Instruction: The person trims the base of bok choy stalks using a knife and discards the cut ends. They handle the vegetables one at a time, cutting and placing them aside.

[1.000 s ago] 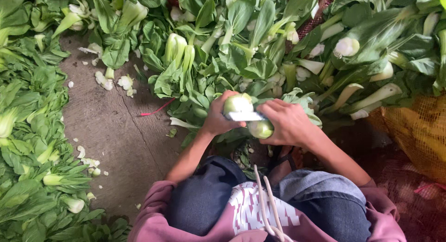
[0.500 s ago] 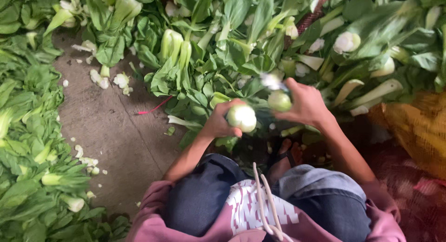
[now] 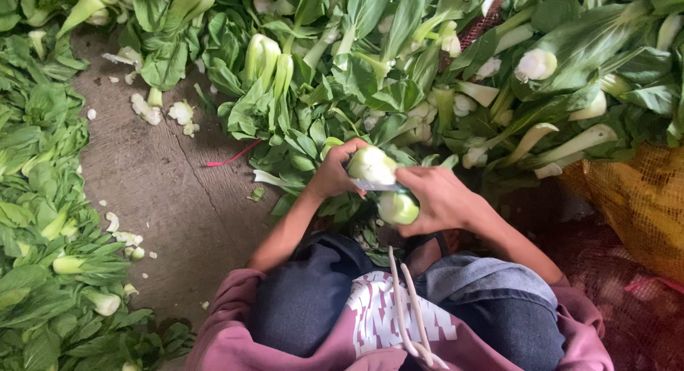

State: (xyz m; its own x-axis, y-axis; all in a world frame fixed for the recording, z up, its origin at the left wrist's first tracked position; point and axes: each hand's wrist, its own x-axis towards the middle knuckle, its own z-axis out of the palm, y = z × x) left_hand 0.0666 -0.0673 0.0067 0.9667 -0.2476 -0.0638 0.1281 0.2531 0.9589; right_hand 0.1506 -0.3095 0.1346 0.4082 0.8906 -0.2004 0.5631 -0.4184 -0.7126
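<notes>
The left hand (image 3: 333,173) wraps its fingers (image 3: 347,152) around a bok choy head (image 3: 371,164), holding it over the lap with the pale cut base turned toward the camera and toward the right. Its leafy end runs away to the far left, hidden behind the palm, so the long axis seems to lie roughly left to right between the two hands, though the tilt cannot be read exactly.

The right hand (image 3: 438,198) sits just to the right of that base, fingers curled and pressed around a thin knife blade (image 3: 376,185) and a second rounded green stalk base (image 3: 397,207). The blade lies flat, touching the underside of the first base, pointing left. The second piece sits just below and nearer than the blade, touching the right hand's fingers.

Both hands are equally close to the held head; the right one carries the cutting edge, the left one steadies.

On the far side lies a heap of bok choy (image 3: 399,79); on the left another spread of trimmed greens (image 3: 43,200). Between them the bare concrete floor (image 3: 171,193) carries white trimmings (image 3: 178,113). A yellow mesh sack (image 3: 641,200) lies at the right.
</notes>
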